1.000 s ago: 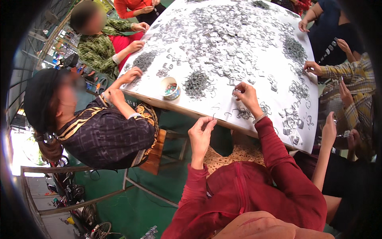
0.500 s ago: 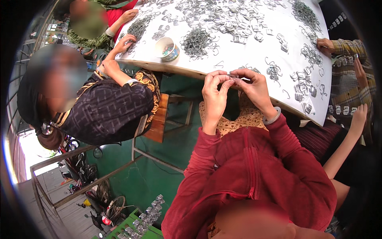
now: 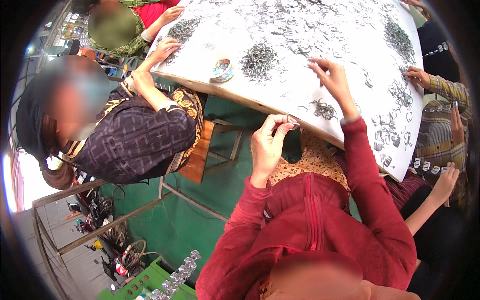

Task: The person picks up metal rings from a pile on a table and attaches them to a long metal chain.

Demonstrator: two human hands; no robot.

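Observation:
In front of the table edge, my left hand (image 3: 270, 145) is closed, thumb against fingertips, on a small metal piece (image 3: 296, 126). The piece looks flat and grey; its exact shape is too small to tell. My right hand (image 3: 334, 85) reaches out over the white tabletop (image 3: 295, 95), thumb and index fingertips nearly together in a pinch. Whatever may be between them is too small to make out. Below that hand lies a small heap of dark bent wire pieces (image 3: 324, 110), close to the edge.
A larger wire heap (image 3: 259, 61) and a small tub (image 3: 221, 70) of coloured bits stand to the left. Metal buckles (image 3: 386, 132) lie at the right. A co-worker in black (image 3: 140, 135) sits at my left; another person's hand (image 3: 417, 76) works at the right edge.
My right hand has parted from my left and moved forward over the table. The left hand has dropped slightly toward me, still pinching a small metal piece.

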